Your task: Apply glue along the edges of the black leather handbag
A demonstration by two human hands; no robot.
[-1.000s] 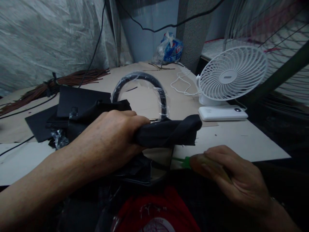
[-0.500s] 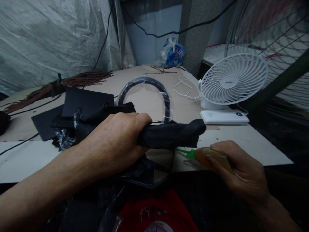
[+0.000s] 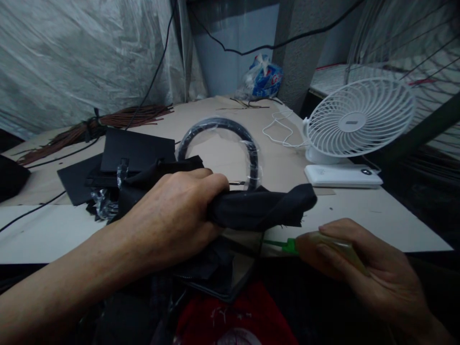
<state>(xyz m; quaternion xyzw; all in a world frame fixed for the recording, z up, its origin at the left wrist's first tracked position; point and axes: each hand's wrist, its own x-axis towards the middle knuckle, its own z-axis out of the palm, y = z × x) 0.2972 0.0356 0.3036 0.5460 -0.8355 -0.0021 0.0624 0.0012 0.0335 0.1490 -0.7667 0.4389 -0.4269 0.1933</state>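
Observation:
My left hand point(image 3: 183, 211) is closed around a bunched piece of black fabric point(image 3: 262, 208), whose rolled end sticks out to the right. A zipper edge shows on the lower black part below the hand. My right hand point(image 3: 377, 268) grips an amber squeeze glue bottle point(image 3: 319, 249) with a green nozzle point(image 3: 287, 245). The nozzle points left, under the fabric's rolled end, close to a dark edge of the piece; whether it touches is unclear. Black flat panels point(image 3: 138, 151) with clear plastic wrap lie left of my left hand.
Behind the fabric lies a plastic-wrapped black ring point(image 3: 253, 153). A white fan point(image 3: 354, 122) and a white power bank point(image 3: 343, 176) stand at the right. Brown strips point(image 3: 104, 124) lie at back left, a tied plastic bag point(image 3: 264, 79) at the back. The table's front edge is near my hands.
The view has shifted slightly, so most things sit a little further right. Both hands keep their holds; the glue bottle has moved slightly right and down in the picture.

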